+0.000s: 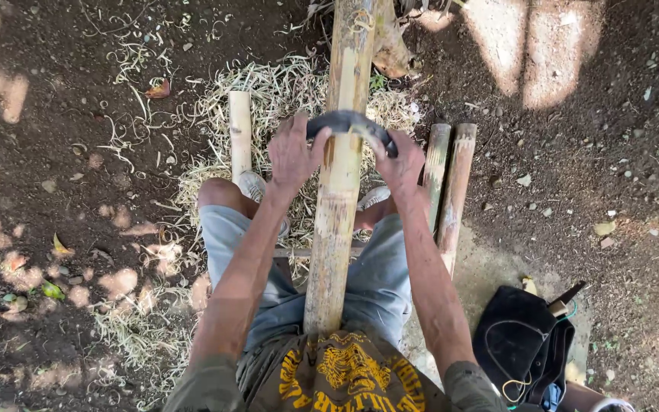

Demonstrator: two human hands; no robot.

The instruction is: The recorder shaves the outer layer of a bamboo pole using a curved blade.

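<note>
Propped against the person's olive printed shirt [345, 374], a long pale-yellow bamboo pole [337, 221] runs away between the knees, over grey shorts [379, 275]. Both hands close around the ends of a curved dark metal blade [348, 122] laid across the pole: the left hand [293, 156] grips its left end, the right hand [400, 164] its right end. Pale bamboo shavings [268, 91] cover the soil beneath. Two short bamboo pieces [448, 183] lie to the right, another [239, 133] to the left. A black bag [520, 343] sits at lower right.
</note>
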